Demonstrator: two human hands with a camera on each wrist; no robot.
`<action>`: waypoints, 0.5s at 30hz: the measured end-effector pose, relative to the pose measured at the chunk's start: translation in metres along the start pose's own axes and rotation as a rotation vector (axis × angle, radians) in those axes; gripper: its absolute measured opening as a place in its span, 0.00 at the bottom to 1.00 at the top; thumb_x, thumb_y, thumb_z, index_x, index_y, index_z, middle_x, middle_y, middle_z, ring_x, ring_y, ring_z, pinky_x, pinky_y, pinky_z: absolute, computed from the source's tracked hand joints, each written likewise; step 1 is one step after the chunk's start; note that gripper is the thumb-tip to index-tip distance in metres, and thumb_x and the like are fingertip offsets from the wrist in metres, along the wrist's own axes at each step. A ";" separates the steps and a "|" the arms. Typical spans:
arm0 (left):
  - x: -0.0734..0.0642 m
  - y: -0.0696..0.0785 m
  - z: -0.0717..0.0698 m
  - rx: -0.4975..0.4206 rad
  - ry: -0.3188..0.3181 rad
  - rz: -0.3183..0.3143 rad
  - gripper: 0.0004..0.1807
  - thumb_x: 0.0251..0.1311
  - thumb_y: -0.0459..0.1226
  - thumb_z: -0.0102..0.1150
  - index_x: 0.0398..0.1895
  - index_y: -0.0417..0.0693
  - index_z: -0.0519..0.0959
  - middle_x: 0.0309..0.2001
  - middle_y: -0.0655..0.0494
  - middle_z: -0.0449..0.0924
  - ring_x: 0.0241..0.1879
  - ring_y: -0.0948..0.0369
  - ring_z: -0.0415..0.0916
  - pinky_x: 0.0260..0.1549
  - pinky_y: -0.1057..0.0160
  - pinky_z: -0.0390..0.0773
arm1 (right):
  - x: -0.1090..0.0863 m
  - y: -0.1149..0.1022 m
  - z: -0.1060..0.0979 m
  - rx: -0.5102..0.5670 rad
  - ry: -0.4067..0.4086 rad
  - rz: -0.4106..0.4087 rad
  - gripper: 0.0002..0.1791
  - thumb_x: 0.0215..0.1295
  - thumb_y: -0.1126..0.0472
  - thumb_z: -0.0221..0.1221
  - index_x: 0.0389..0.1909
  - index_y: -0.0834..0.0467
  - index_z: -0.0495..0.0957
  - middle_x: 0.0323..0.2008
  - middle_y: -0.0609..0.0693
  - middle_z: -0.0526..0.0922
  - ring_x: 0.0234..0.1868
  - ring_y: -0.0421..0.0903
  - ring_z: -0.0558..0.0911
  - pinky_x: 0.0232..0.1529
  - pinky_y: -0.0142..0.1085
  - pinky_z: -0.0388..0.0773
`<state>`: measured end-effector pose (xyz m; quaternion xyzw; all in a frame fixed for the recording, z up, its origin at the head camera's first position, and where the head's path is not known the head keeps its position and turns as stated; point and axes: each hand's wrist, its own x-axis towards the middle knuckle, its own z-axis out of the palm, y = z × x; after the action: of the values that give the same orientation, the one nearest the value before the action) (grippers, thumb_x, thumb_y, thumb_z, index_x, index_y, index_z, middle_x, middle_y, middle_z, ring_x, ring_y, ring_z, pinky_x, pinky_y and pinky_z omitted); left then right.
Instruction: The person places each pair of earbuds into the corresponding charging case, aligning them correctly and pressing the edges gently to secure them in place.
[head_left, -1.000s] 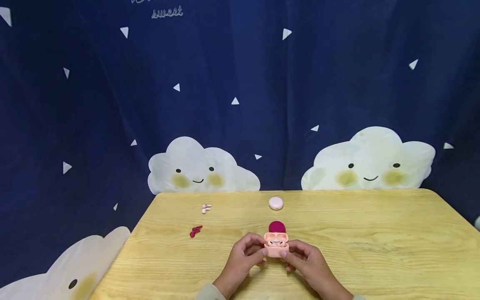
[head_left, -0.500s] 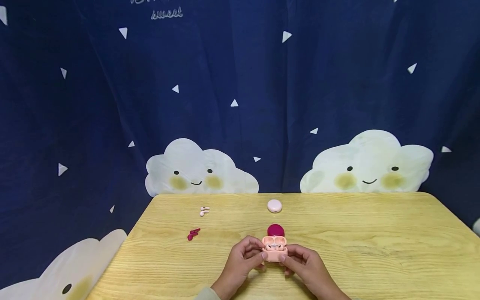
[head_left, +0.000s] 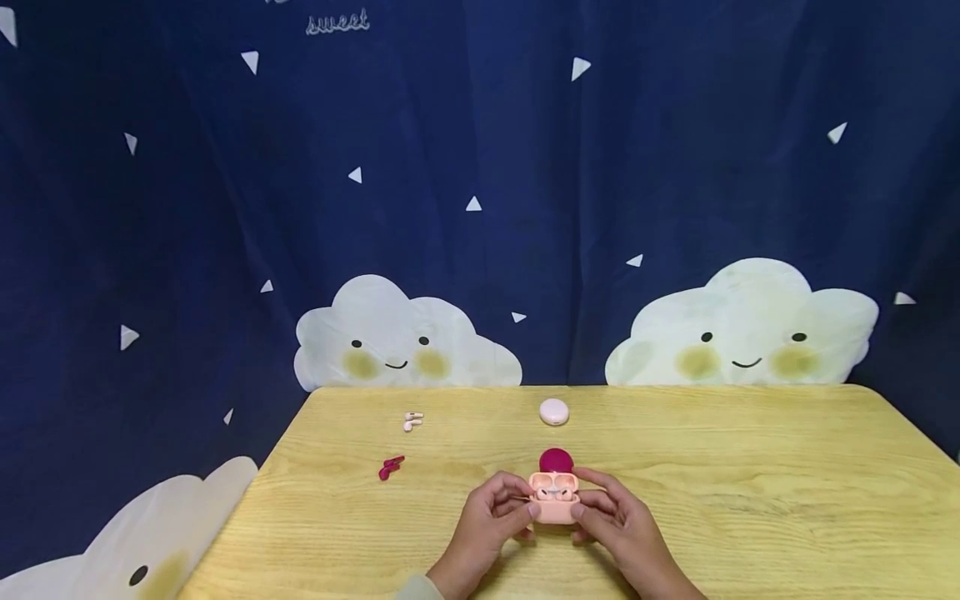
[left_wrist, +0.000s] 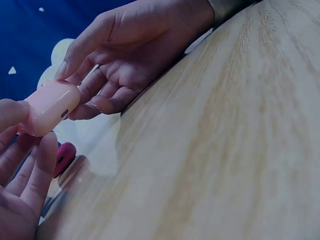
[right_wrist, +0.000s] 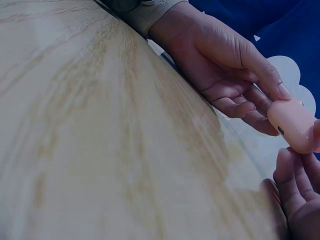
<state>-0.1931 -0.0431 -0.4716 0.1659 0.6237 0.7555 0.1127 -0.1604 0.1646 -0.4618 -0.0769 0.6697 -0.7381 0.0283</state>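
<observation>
A peach earbud case is held up with its lid raised, and a pair of white-looking earbuds sits inside. My left hand pinches the case's left end, thumb in front. On the other end my right hand holds it with the thumb at the front corner, its index finger reaching by the lid's right edge. From the left wrist view, the case's underside shows a small port; both hands grip its ends there. The right wrist view shows the same case above the table.
A magenta round case lies just behind the peach one. Farther back is a pale pink round case. Magenta earbuds and pale pink earbuds lie on the left of the wooden table.
My right index finger has come up beside the lid's right edge, and the right thumb has shifted toward the case's corner. The left hand keeps its hold; the lid stays raised.
</observation>
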 end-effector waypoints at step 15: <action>0.001 0.002 -0.001 -0.032 0.002 -0.019 0.26 0.58 0.30 0.64 0.56 0.32 0.66 0.40 0.49 0.81 0.34 0.63 0.79 0.29 0.64 0.81 | 0.002 0.000 0.000 -0.032 0.014 0.020 0.32 0.65 0.62 0.61 0.67 0.63 0.62 0.49 0.64 0.81 0.37 0.48 0.83 0.35 0.42 0.83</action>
<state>-0.1941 -0.0442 -0.4697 0.1573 0.6132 0.7644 0.1221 -0.1621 0.1645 -0.4620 -0.0655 0.6822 -0.7276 0.0296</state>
